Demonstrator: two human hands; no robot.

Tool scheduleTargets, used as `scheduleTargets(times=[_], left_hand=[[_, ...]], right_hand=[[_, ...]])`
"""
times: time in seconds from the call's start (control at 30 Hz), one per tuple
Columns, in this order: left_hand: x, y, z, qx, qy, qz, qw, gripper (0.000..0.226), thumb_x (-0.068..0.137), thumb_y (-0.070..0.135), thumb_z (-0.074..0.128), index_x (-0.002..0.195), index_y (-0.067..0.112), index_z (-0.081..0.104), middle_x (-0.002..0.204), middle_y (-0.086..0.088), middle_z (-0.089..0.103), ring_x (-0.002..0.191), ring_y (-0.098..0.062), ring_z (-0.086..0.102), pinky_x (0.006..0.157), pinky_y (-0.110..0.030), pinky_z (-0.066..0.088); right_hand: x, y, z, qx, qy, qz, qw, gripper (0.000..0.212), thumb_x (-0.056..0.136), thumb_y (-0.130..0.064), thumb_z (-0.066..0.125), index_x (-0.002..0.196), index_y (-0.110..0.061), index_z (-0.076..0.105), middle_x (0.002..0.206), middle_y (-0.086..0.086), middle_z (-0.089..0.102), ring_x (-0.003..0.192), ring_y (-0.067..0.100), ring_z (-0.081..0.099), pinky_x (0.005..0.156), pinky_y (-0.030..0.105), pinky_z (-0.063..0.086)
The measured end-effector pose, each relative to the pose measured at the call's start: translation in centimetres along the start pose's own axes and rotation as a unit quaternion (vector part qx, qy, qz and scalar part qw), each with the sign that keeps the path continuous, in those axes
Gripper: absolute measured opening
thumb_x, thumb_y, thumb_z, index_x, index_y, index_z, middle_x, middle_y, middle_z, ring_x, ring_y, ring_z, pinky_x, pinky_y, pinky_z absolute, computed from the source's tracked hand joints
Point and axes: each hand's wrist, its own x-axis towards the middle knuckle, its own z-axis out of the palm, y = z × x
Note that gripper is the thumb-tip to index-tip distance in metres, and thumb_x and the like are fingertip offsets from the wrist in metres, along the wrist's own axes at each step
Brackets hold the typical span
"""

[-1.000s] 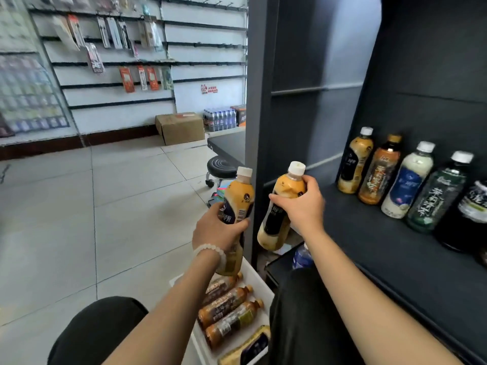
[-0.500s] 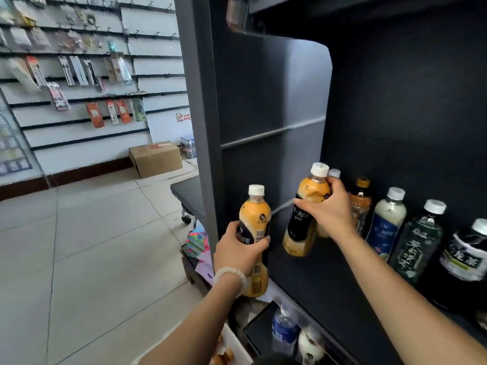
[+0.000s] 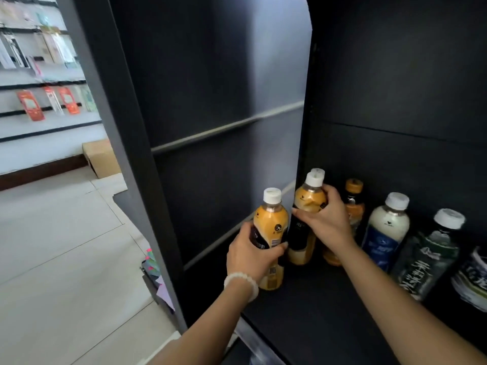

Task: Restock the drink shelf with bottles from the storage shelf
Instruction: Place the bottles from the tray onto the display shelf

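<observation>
My left hand (image 3: 251,255) grips a yellow milk-tea bottle (image 3: 271,225) with a white cap, held upright just above the black shelf board (image 3: 311,312) near its left end. My right hand (image 3: 328,219) grips a second bottle of the same kind (image 3: 307,204) by its upper part; its base is at or on the board, right in front of a matching bottle whose white cap (image 3: 318,172) peeks out behind. Both held bottles are inside the dark shelf bay.
To the right stand an amber tea bottle (image 3: 354,196), a white milky bottle (image 3: 387,230), a dark green tea bottle (image 3: 429,254) and another at the frame edge (image 3: 471,277). The shelf's grey side panel (image 3: 210,127) bounds the left. A cardboard box (image 3: 101,159) sits on the tiled floor.
Both hands carried their bottles up and to the right into the shelf bay. The right bottle now stands in front of the matching one; the left bottle came alongside it.
</observation>
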Motion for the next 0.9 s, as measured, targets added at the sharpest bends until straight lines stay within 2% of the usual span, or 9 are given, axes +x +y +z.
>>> scheduleTargets(times=[0.23,0.37,0.43,0.53,0.63,0.83,0.9], left_hand=[[0.6,-1.4,0.6,-0.003,-0.023,-0.013,1.0,0.067,0.056,0.047,0.084,0.112,0.039,0.048,0.103,0.013,0.065,0.097,-0.006,0.061,0.085,-0.034,0.055],[1.0,-1.5,0.0,0.05,-0.076,-0.021,0.996,0.08,0.048,0.057,0.079,0.117,0.041,0.043,0.114,0.011,0.06,0.108,-0.012,0.057,0.091,-0.04,0.052],[1.1,-1.4,-0.1,0.066,-0.092,-0.017,0.993,0.081,0.053,0.046,0.081,0.123,0.039,0.041,0.119,0.01,0.058,0.112,-0.014,0.055,0.093,-0.041,0.05],[1.2,-1.5,0.2,0.055,-0.09,-0.014,0.994,0.075,0.064,0.027,0.083,0.126,0.031,0.042,0.122,0.006,0.056,0.114,-0.015,0.053,0.097,-0.039,0.048],[1.2,-1.5,0.4,0.046,-0.082,-0.008,0.996,0.071,0.065,0.022,0.083,0.124,0.03,0.043,0.118,0.007,0.056,0.113,-0.014,0.054,0.096,-0.035,0.048],[1.1,-1.3,1.4,0.08,-0.033,-0.004,0.996,0.072,0.065,0.033,0.084,0.125,0.027,0.045,0.122,0.005,0.056,0.114,-0.013,0.053,0.092,-0.031,0.049],[1.2,-1.3,1.9,0.105,-0.012,-0.002,0.994,0.074,0.064,0.042,0.083,0.125,0.028,0.045,0.122,0.006,0.056,0.115,-0.014,0.053,0.09,-0.033,0.05]], right_hand=[[-0.8,2.2,1.4,0.012,-0.027,-0.006,1.0,0.074,0.068,-0.017,0.083,0.13,-0.023,0.044,0.117,-0.009,0.054,0.109,0.008,0.053,0.095,0.028,0.043],[-0.6,2.7,1.3,-0.092,0.0,-0.045,0.995,0.075,0.068,-0.027,0.082,0.134,-0.02,0.046,0.129,-0.001,0.043,0.12,0.013,0.042,0.1,0.026,0.034],[-0.5,2.5,0.9,-0.109,-0.025,-0.02,0.994,0.078,0.071,-0.03,0.08,0.138,-0.022,0.041,0.131,0.002,0.035,0.125,0.018,0.038,0.101,0.025,0.032],[-0.4,2.3,0.2,-0.081,-0.088,0.019,0.993,0.078,0.077,-0.033,0.074,0.143,-0.03,0.032,0.133,0.0,0.034,0.128,0.018,0.036,0.105,0.032,0.034],[-0.3,1.9,-0.4,-0.083,-0.109,0.022,0.99,0.073,0.081,-0.036,0.069,0.144,-0.032,0.031,0.138,0.001,0.035,0.13,0.019,0.036,0.104,0.032,0.032],[-0.2,1.7,-0.5,-0.141,-0.079,-0.008,0.987,0.071,0.083,-0.033,0.069,0.143,-0.027,0.034,0.14,0.006,0.04,0.129,0.023,0.041,0.101,0.032,0.035],[-0.1,1.6,-0.5,-0.157,-0.078,-0.005,0.985,0.071,0.084,-0.031,0.068,0.145,-0.025,0.032,0.142,0.006,0.038,0.13,0.023,0.039,0.101,0.032,0.034]])
